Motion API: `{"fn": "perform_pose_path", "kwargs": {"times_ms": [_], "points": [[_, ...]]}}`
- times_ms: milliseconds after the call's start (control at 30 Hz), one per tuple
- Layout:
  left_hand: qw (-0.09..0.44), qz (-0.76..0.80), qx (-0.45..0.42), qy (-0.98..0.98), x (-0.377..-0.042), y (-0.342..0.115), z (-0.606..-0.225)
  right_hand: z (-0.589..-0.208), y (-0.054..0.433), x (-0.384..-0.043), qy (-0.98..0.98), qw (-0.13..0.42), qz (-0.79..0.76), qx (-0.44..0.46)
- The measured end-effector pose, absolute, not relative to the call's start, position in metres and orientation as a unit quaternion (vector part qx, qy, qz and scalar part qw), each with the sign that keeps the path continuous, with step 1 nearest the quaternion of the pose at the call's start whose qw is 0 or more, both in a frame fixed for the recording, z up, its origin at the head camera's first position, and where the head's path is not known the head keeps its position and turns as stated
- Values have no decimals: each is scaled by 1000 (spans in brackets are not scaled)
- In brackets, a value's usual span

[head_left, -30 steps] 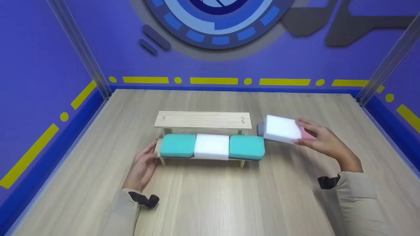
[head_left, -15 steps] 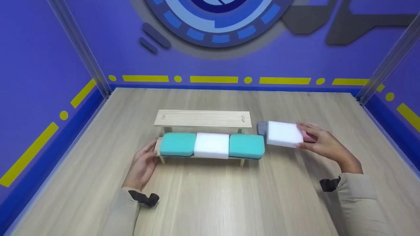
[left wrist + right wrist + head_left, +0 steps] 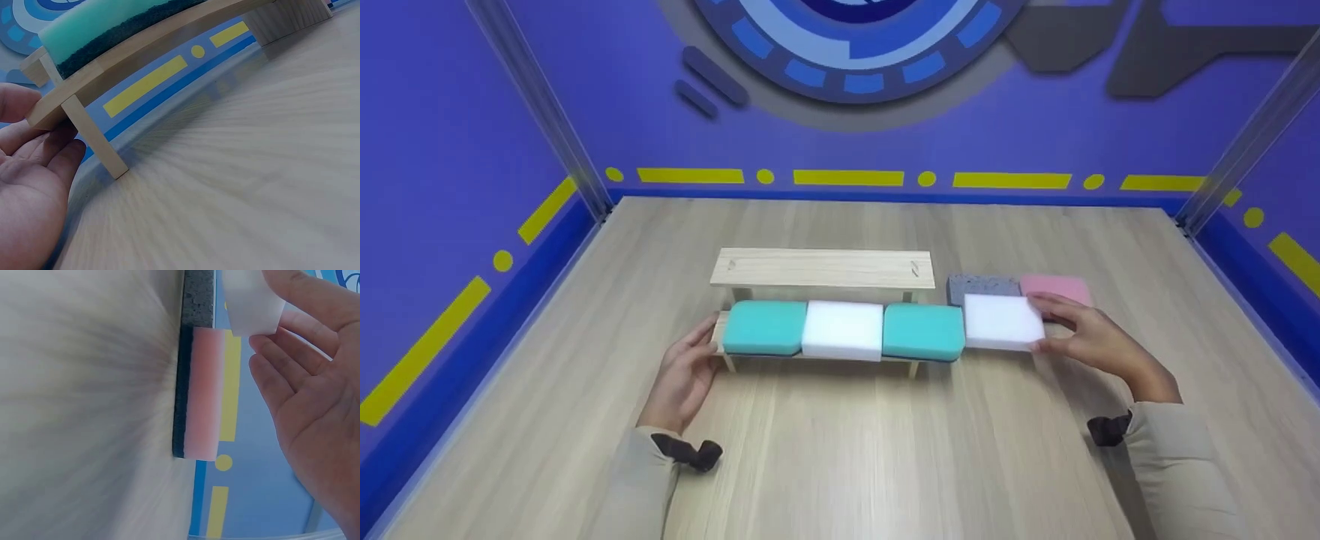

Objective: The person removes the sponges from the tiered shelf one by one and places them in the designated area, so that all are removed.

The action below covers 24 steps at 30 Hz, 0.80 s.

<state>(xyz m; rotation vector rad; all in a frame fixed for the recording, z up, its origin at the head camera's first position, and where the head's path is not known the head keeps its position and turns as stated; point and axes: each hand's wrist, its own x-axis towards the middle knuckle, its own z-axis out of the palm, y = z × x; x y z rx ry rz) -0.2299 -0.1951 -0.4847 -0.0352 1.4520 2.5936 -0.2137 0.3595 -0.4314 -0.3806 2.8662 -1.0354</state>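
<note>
My left hand (image 3: 682,382) grips the left end of a narrow wooden plank on short legs (image 3: 721,337), thumb above and fingers beneath in the left wrist view. Along this plank lie a teal sponge (image 3: 766,328), a white sponge (image 3: 842,330) and a second teal sponge (image 3: 922,330), side by side. The teal sponge (image 3: 112,34) at the left end has a dark scouring layer underneath. My right hand (image 3: 1099,341) pinches another white sponge (image 3: 1003,322) by its right end. This sponge is raised above the table (image 3: 84,410), its left edge right at the right teal sponge.
Behind the row stands a bare wooden plank on legs (image 3: 821,268). A grey speckled sponge (image 3: 982,285) and a pink sponge (image 3: 1061,286) with a dark underside lie on the table behind the held sponge. Blue panels (image 3: 840,150) wall the table's back and sides.
My right hand has brought the white sponge nearer me and slightly left, up to the right teal sponge. More of the grey and pink sponges shows. My left hand stays in place.
</note>
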Motion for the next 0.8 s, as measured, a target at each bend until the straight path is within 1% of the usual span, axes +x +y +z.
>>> {"fn": "perform_pose_path", "kwargs": {"times_ms": [300,633,800], "points": [[76,873,-7,482,-233,-195,-483,-431,356,-213,924,45,-349,-148],[71,871,-11,486,-232,-195,-483,-438,353,-216,915,73,-368,-146],[73,868,-8,490,-231,-195,-485,-443,352,-215,921,78,-356,-139]]}}
